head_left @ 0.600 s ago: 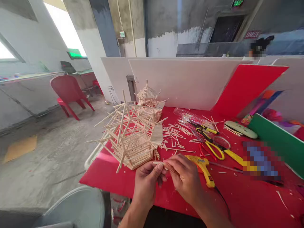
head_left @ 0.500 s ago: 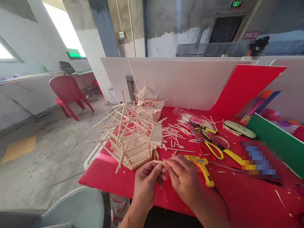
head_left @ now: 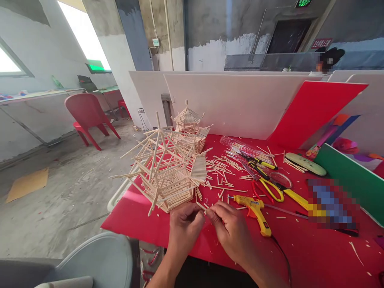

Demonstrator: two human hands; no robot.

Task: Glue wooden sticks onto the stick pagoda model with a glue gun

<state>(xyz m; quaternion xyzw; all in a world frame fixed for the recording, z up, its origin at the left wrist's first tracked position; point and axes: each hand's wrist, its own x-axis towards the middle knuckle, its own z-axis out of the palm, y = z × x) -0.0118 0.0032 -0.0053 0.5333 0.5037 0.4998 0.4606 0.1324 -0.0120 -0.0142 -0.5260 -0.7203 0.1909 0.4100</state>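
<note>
In front of me, my right hand [head_left: 228, 222] pinches a short wooden stick [head_left: 201, 206] between thumb and fingers. The stick points up and left, across the gap towards my left hand [head_left: 185, 225]. My left hand is closed with its fingers curled in; whatever they hold, if anything, is hidden. Just beyond the hands stands an open pavilion frame of wooden sticks [head_left: 172, 194], with bare roof ribs and one slatted panel on its right side. A yellow glue gun [head_left: 255, 209] lies right beside my right hand, its nozzle pointing left.
Loose sticks [head_left: 220, 166] are scattered over the red table [head_left: 138, 214]. Behind stands a second stick pavilion [head_left: 188, 118]. Pliers [head_left: 271, 190], a yellow cutter [head_left: 297, 200] and a green board [head_left: 349, 176] lie to the right. A grey bin [head_left: 99, 256] stands at lower left.
My left hand has turned, its fingers curling inward. The stick now slants more steeply between the hands. The view has shifted slightly; the pavilion and tools stay put.
</note>
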